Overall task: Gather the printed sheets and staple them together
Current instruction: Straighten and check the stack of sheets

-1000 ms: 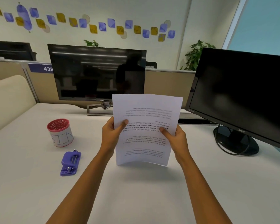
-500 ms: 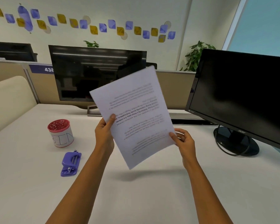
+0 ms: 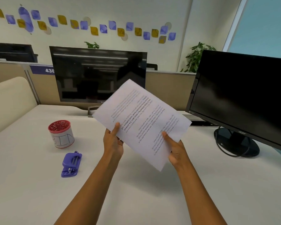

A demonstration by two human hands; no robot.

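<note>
Sheets: I see the printed sheets (image 3: pixel 146 124) held up in the air above the white tabletop (image 3: pixel 152 200), between the two monitors; the stack is tilted, its long edges running diagonally, one corner pointing down toward me; lines of print cover the face turned to me, and I cannot count the sheets.
Left hand: my left hand (image 3: pixel 112 143) is closed on the stack's left edge, thumb on the printed face, fingers hidden behind the paper.
Right hand: my right hand (image 3: pixel 175 149) is closed on the lower right edge, thumb pressed on top of the print, fingers behind.
Stapler: a purple stapler (image 3: pixel 71 164) lies flat on the tabletop, well to the left of my left forearm, touching nothing else.
Bin: a small round tub (image 3: pixel 61 133) with a red rim stands upright just beyond the stapler; "BIN" is handwritten on its white side; small red and white bits fill it.
Monitors: a dark monitor (image 3: pixel 97 75) stands at the back behind the sheets; a second dark monitor (image 3: pixel 243 96) stands to the right on a round black base.
</note>
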